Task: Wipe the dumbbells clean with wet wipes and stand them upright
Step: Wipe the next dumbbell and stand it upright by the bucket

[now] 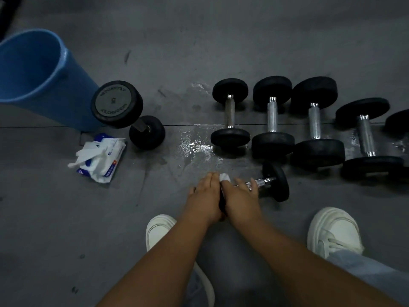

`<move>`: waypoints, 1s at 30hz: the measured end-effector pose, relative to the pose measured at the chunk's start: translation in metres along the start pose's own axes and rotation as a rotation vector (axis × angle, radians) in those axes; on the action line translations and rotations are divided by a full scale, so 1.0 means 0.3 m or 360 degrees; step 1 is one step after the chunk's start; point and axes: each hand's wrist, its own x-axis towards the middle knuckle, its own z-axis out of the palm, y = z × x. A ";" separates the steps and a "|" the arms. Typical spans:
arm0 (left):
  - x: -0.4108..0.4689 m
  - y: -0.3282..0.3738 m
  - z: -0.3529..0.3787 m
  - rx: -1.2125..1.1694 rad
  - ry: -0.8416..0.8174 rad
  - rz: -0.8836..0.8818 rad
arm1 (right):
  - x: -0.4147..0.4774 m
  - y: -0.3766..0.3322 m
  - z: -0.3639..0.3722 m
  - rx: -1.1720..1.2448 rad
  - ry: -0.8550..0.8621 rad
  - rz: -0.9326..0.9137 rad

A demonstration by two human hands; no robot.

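Hands meet over one dumbbell [274,181] lying on the floor [199,52], near centre. The left hand [204,196] presses a white wipe [225,177] to its near weight, fingers together; the right hand [240,197] wraps fingers around the handle. Far right, four dumbbells lie in a row [272,117]. Left, one dumbbell [117,104] stands upright beside a blue bin [33,69] and a wipe pack [101,157].

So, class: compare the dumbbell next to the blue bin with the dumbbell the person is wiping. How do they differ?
The dumbbell by the bin stands on end, tilted, untouched; the dumbbell being wiped lies on its side under both hands. The first shows a grey end plate marked 5; the second shows only its dark rim. The left hand presses a wipe on the second. Both have black heads.
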 end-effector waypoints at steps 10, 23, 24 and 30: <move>0.010 -0.004 -0.002 -0.0011 0.0019 -0.0006 | -0.029 -0.064 0.063 0.2669 0.0073 0.1521; 0.014 -0.002 -0.013 -0.0022 0.0002 -0.0015 | -0.057 -0.081 0.015 0.3052 -0.0090 0.1731; 0.016 0.000 -0.013 -0.0017 -0.0002 -0.0017 | -0.041 -0.078 0.011 0.3038 -0.0106 0.1741; 0.032 -0.009 -0.015 0.0017 -0.0038 -0.0022 | -0.104 -0.063 0.007 0.2547 0.0023 0.1308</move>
